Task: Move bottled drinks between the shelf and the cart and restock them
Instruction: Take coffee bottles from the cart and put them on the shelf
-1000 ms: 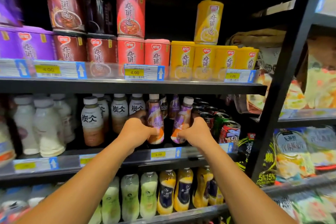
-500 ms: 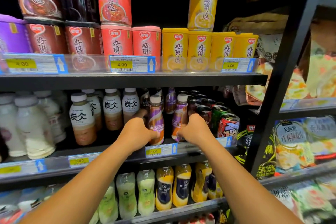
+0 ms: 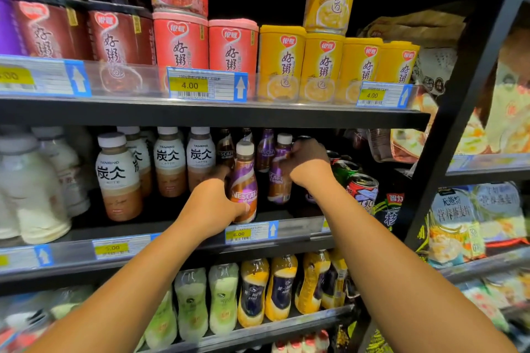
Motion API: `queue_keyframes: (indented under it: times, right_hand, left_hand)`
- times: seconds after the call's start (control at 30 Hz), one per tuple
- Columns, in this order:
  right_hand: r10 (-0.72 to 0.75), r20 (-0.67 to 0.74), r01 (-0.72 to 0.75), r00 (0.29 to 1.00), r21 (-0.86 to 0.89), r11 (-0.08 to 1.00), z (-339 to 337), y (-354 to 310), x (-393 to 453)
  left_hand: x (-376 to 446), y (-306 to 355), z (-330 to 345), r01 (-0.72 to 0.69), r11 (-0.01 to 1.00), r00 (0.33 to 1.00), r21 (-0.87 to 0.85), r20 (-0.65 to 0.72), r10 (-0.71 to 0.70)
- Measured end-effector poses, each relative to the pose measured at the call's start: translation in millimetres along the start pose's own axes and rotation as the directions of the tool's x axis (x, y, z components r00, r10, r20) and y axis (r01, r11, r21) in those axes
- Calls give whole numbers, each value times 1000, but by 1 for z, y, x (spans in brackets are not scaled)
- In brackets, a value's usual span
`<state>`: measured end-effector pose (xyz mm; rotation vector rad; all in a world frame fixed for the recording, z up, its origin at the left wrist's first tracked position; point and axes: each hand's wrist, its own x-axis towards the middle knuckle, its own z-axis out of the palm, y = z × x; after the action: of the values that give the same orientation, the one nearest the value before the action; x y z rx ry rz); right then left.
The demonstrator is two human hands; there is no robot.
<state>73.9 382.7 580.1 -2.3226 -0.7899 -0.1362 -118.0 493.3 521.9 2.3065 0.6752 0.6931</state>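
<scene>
Left hand (image 3: pixel 213 203) of mine is wrapped around the lower body of a purple-and-orange Nescafé coffee bottle with a white cap (image 3: pixel 243 183), which stands upright at the front edge of the black middle shelf (image 3: pixel 183 241), just above the yellow 6.00 price tag (image 3: pixel 251 233). My right hand (image 3: pixel 308 165) is closed on a second purple coffee bottle (image 3: pixel 279 175) standing further back, beside the drink cans (image 3: pixel 362 190).

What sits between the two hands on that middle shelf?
In the head view, two purple Nescafe bottles: the left hand grips the front one, the right hand holds the rear one.
</scene>
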Motion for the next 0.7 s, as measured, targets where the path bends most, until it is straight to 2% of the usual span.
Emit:
queue_keyframes:
  times: [0.13, 0.3, 0.47, 0.57, 0.7]
  right_hand:
    - [-7, -32, 7, 999, -17, 1000, 4, -6, 21]
    - [-102, -57, 97, 993, -89, 991, 12, -10, 46]
    - [-82, 79, 94, 994, -171, 981, 17, -15, 64]
    - [-154, 18, 155, 988, -125, 980, 21, -13, 72]
    - [-185, -16, 180, 983, -181, 967, 25, -9, 85]
  left_hand:
    - [0, 1, 0, 15, 1000, 1000, 11, -3, -15]
    - [0, 0, 0, 24, 999, 1000, 24, 5, -24]
    - [0, 0, 0, 39, 999, 999, 19, 4, -39]
    - [1, -1, 0, 36, 999, 999, -1, 10, -36]
    - [0, 2, 0, 31, 999, 999, 9, 17, -31]
